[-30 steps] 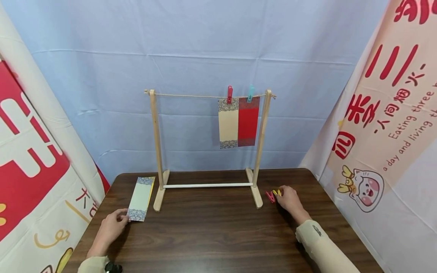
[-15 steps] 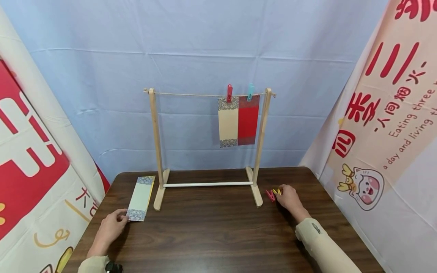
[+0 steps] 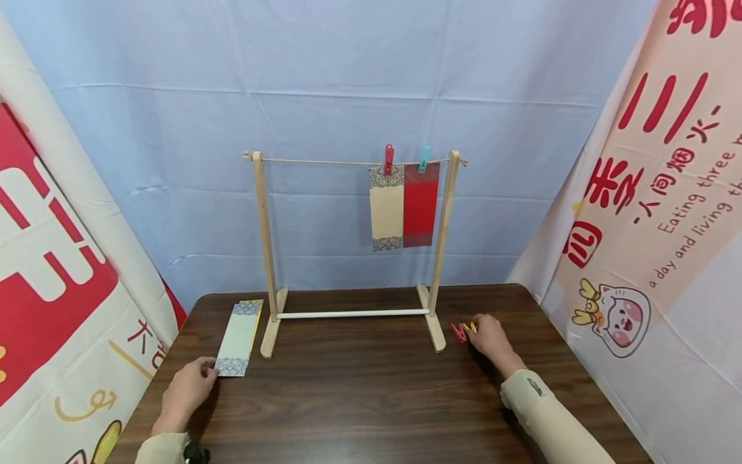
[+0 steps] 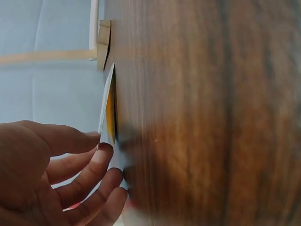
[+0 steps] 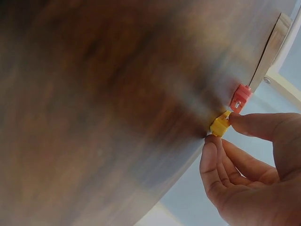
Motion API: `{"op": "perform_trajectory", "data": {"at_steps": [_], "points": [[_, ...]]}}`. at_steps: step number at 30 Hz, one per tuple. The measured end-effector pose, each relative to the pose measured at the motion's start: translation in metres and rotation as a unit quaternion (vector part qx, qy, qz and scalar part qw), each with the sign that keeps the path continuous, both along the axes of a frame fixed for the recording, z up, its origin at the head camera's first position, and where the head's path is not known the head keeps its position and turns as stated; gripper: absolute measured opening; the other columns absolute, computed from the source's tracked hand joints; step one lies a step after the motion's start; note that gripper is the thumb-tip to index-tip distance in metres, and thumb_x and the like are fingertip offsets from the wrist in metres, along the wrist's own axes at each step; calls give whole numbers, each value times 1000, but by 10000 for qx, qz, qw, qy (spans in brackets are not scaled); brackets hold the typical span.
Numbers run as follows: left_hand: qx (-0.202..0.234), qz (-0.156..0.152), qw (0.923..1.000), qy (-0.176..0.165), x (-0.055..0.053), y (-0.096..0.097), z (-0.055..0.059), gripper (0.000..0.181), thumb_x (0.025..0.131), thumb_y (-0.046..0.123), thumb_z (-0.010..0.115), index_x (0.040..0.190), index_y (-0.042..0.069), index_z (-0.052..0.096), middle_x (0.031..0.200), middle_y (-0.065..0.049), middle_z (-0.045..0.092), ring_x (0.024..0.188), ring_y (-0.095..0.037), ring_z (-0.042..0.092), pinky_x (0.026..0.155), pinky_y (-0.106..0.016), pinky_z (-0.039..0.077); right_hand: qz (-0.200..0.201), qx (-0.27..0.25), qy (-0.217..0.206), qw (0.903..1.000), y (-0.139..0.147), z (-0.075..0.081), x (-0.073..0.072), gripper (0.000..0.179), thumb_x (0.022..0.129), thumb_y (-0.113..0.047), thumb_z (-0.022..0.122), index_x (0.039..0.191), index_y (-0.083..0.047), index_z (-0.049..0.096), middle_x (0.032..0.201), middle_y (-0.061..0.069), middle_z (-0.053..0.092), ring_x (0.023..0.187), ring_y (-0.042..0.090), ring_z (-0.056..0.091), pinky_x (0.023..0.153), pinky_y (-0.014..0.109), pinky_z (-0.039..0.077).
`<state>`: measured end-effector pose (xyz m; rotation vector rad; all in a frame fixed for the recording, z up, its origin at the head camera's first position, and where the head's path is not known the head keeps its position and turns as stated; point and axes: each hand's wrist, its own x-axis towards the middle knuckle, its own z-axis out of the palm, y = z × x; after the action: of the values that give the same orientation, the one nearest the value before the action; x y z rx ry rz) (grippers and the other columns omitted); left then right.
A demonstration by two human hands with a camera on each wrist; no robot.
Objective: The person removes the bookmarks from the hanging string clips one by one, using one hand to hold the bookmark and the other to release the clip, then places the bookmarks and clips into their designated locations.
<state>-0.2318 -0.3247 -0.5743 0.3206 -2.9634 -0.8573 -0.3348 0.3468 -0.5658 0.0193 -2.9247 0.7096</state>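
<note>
At the left of the table my left hand (image 3: pixel 188 390) pinches the near edge of a pale card with blue patterned ends (image 3: pixel 236 336). In the left wrist view that card (image 4: pixel 105 101) is tilted slightly up between thumb and forefinger, over a yellow card (image 4: pixel 111 115). My right hand (image 3: pixel 491 340) pinches a yellow clothespin (image 5: pixel 220 124) between thumb and fingertips, low at the tabletop. Just beside it lies a red clothespin (image 5: pixel 240 98).
A wooden stand (image 3: pixel 263 238) with a string (image 3: pixel 319 162) rises at the back of the table (image 3: pixel 348 393). Toward its right end hang a cream card (image 3: pixel 387 209) under a red clothespin (image 3: pixel 389 160) and a red card (image 3: pixel 420 209) under a teal clothespin (image 3: pixel 424 158).
The pale card has shifted very slightly toward me, and a little more yellow shows at its far edge. My right hand looks nearly still.
</note>
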Motion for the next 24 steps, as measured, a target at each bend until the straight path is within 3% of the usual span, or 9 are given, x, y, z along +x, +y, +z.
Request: {"op": "perform_trajectory", "data": {"at_steps": [6, 15, 24], "points": [[-118, -47, 9999, 65, -2, 1, 1, 32, 102, 16, 64, 127, -3, 71, 98, -11, 73, 86, -27, 66, 66, -50, 52, 2, 13, -59, 10000, 0, -2, -1, 40, 95, -4, 71, 125, 21, 64, 121, 39, 65, 113, 54, 65, 97, 63, 55], [-271, -59, 9996, -58, -1, 2, 0, 32, 102, 16, 67, 127, -3, 71, 107, -21, 74, 93, -35, 70, 68, -59, 55, -3, -5, -17, 10000, -1, -2, 0, 39, 95, -4, 71, 124, 21, 65, 118, 38, 66, 110, 51, 66, 95, 62, 55], [-333, -12, 9994, -57, -2, 5, 4, 32, 101, 15, 66, 126, -3, 71, 108, -21, 74, 97, -38, 70, 70, -60, 55, 16, 3, 4, 10000, -1, -1, 0, 39, 94, -3, 69, 124, 21, 65, 119, 38, 65, 111, 52, 65, 95, 63, 55]]}}
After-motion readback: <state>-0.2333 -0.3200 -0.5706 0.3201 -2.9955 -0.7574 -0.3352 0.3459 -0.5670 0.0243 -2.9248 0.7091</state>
